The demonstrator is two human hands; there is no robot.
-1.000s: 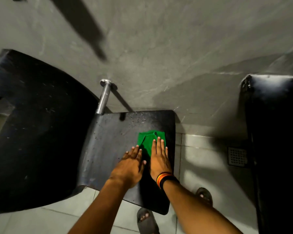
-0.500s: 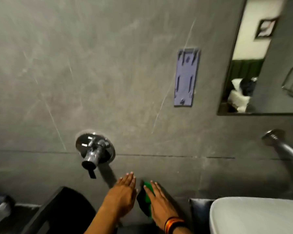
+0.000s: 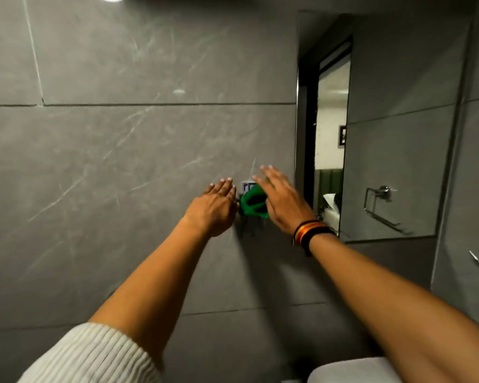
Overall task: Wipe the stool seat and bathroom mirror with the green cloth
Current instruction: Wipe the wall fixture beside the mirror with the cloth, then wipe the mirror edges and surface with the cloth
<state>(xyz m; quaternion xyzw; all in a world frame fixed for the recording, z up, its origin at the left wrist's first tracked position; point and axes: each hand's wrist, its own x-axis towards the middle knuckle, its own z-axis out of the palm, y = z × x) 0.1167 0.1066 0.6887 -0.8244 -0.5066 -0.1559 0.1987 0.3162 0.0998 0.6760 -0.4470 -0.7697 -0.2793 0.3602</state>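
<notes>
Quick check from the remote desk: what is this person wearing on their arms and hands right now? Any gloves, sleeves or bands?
No gloves: both hands are bare. The left hand has a bare forearm, with a cream ribbed knit sleeve pushed up toward the elbow. The right hand has a bare forearm too, and its wrist carries a striped wristband in black, orange and yellow bands. No rings or watch are visible.

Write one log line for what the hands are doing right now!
right hand: carrying green cloth | left hand: open, empty | mirror: not touched | stool: out of view
</notes>
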